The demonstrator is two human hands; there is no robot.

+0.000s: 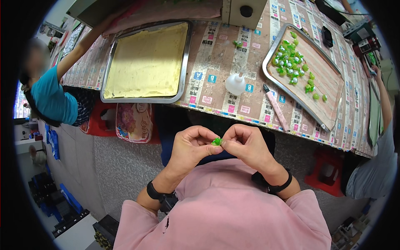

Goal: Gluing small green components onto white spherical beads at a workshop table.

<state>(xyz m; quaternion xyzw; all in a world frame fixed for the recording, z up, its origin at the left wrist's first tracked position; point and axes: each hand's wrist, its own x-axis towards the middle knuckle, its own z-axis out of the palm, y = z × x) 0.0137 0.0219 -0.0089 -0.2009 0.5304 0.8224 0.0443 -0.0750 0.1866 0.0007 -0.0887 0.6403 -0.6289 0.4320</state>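
Close in front of my chest, short of the table's front edge, both hands meet around a small green toy piece [216, 142]. My left hand [189, 143] pinches it between thumb and fingertips. From the other side, my right hand [246, 143] has its thumb and fingertips closed at the piece's right edge. The fingertips hide part of the piece, so its full shape does not show. Similar green pieces with white eye-like balls [290, 62] lie heaped on a metal tray [329, 106] at the right.
A yellow-lined metal tray [146, 62] lies at the left of the patterned table [200, 89]. Between the trays stand a white squeeze bottle [236, 84] and a pink pen-like tool [276, 107]. A single green piece [237, 43] lies farther back. Other people sit left and right.
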